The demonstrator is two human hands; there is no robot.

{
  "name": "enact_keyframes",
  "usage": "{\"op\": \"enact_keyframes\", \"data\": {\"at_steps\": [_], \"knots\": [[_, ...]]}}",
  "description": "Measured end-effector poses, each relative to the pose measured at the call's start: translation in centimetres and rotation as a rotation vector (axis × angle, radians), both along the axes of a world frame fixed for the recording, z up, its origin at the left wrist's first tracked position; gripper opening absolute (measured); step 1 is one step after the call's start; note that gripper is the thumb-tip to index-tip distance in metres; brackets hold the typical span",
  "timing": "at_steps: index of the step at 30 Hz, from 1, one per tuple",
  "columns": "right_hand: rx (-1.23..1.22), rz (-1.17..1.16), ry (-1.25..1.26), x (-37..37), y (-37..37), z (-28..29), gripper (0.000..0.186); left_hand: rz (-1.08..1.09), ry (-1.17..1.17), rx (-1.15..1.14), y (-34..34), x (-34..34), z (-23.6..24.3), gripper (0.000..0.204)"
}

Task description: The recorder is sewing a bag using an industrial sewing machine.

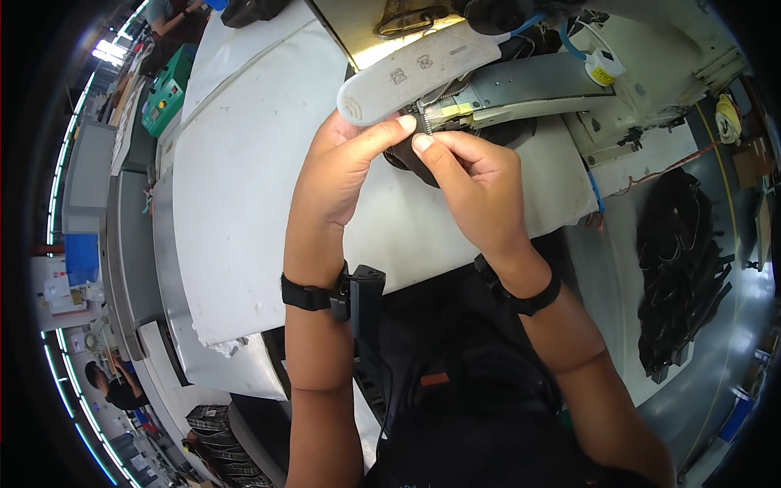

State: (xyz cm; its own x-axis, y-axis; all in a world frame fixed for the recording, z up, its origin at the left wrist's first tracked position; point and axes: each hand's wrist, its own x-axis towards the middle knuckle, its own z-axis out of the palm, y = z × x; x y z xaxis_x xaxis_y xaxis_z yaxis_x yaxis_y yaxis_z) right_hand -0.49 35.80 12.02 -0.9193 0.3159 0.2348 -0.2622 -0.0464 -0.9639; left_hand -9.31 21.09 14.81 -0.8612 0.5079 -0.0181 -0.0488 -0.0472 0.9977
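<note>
One small dark piece of material (411, 163), its shape mostly hidden, sits at the far edge of the white bench (244, 179), directly under the head of a grey industrial sewing machine (521, 89). A short ribbed strip of pale metal, like a spring or zipper end (425, 124), stands just above it between the two thumbs, its long axis running roughly away from the person toward the machine.

Two hands work it. The left hand (338, 175) has its fingers closed narrow, thumb (389, 130) pressed against the strip and the dark piece from the left. The right hand (476, 191) is pinched the same way, thumb tip (423, 143) meeting the left thumb, the other fingers curled under the piece; how much each grips beneath cannot be told.

One long pale grey plastic guard (415, 71) lies just beyond the thumbs, slanting up to the right. Each wrist wears one black strap (305, 294), the left one carrying a small black box. One heap of black pieces (679, 268) lies well apart at the right.
</note>
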Motion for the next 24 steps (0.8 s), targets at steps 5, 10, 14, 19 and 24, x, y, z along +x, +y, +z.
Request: {"op": "enact_keyframes", "data": {"at_steps": [5,10,14,19,24], "knots": [[-0.043,0.004,0.028,-0.69,0.20,-0.37,0.024,-0.029,0.001,-0.015,-0.22,-0.25,-0.03,0.066],[-0.048,0.010,0.019,-0.87,0.47,-0.44,0.023,-0.026,0.023,-0.013,-0.33,0.00,-0.03,0.069],[-0.086,0.020,0.027,-0.78,0.46,-0.22,0.022,0.001,0.013,0.025,-0.08,0.26,-0.35,0.064],[-0.093,0.010,0.023,-0.83,0.42,0.01,0.022,-0.012,0.039,0.039,-0.04,0.38,-0.48,0.072],[-0.119,0.025,0.010,-1.09,0.42,0.04,0.022,0.033,0.044,0.005,0.00,0.51,-0.65,0.077]]}}
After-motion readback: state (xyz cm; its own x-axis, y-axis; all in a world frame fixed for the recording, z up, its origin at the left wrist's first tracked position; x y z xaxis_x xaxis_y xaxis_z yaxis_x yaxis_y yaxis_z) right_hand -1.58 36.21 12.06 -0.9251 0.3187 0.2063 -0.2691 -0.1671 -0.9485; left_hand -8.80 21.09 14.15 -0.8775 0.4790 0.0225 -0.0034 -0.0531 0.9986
